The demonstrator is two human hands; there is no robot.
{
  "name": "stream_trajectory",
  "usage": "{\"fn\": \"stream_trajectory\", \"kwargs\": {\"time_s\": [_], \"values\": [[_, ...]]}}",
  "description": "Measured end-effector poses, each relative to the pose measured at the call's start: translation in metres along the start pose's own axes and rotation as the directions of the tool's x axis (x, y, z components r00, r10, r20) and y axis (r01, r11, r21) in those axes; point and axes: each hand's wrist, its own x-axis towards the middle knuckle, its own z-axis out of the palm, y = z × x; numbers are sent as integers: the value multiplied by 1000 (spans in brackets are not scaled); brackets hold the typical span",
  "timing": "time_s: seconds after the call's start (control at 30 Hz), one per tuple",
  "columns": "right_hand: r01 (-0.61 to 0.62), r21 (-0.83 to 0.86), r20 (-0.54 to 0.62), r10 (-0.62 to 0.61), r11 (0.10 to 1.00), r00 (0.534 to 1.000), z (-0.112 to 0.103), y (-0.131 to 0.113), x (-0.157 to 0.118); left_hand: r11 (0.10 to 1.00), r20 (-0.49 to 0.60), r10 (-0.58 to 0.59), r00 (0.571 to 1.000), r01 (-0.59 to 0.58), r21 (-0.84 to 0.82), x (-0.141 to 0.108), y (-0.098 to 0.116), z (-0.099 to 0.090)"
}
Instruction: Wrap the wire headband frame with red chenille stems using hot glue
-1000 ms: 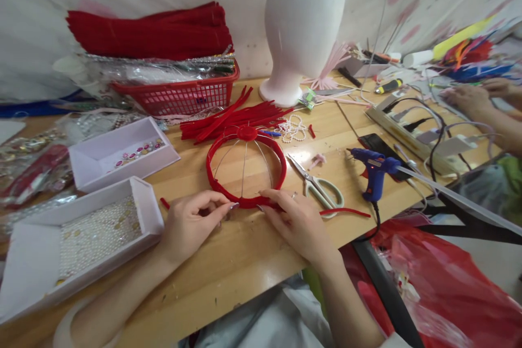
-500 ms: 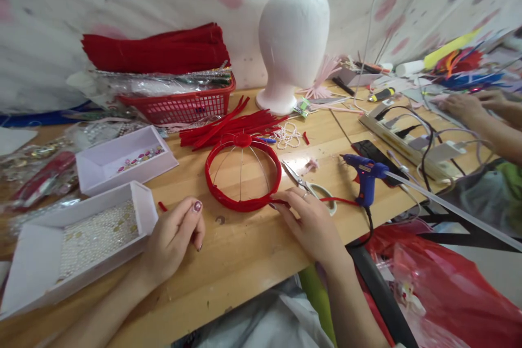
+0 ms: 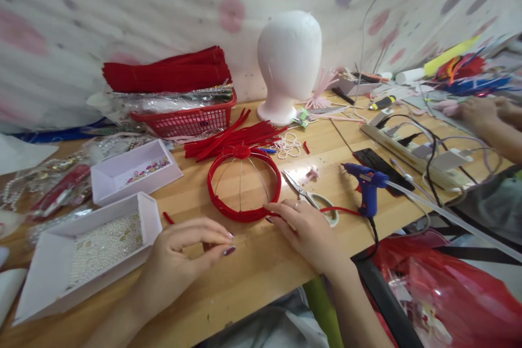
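Observation:
A red-wrapped ring frame [image 3: 243, 216] with thin wire ribs meeting at a red disc lies on the wooden table [image 3: 244, 277]. My right hand [image 3: 304, 228] pinches the ring's lower right edge, and a red strip [image 3: 340, 209] runs out from under it toward a blue glue gun [image 3: 368, 187]. Left of the ring's near edge, my left hand [image 3: 191, 255] is held with thumb and fingertips together; whatever lies between them is too small to name. Scissors with pale handles [image 3: 314, 198] lie just beyond my right hand.
White boxes of beads [image 3: 153, 220] and gems [image 3: 98, 185] stand left. Behind are a red basket [image 3: 191, 122], red strips [image 3: 261, 133] and a white foam head [image 3: 289, 60]. A power strip [image 3: 420, 157] and another person's hands [image 3: 481, 114] are at right.
My left hand has moved right, nearer the ring, and its thumb and fingers have come together in a pinch. My right hand stays at the ring. The view has tilted slightly.

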Motion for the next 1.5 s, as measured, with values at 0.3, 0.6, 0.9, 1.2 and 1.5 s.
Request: {"fn": "stream_trajectory", "kwargs": {"time_s": [0.3, 0.6, 0.9, 1.2, 1.5], "values": [[98, 36, 24, -98, 995, 995, 3, -2, 8, 947, 249, -319, 914, 301, 109, -10, -9, 11], [28, 142, 83, -40, 989, 996, 4, -3, 8, 870, 151, -429, 891, 452, -195, 2, -23, 34], [66, 195, 83, -84, 979, 993, 4, -1, 13, 917, 122, -386, 914, 395, -60, 12, -32, 33], [106, 170, 97, -123, 980, 988, 1, -3, 15, 945, 83, -307, 948, 294, 146, 16, -29, 24], [158, 202, 73, -176, 966, 982, -5, -5, 17, 897, -22, -351, 936, 342, 281, 15, -23, 5]]}}
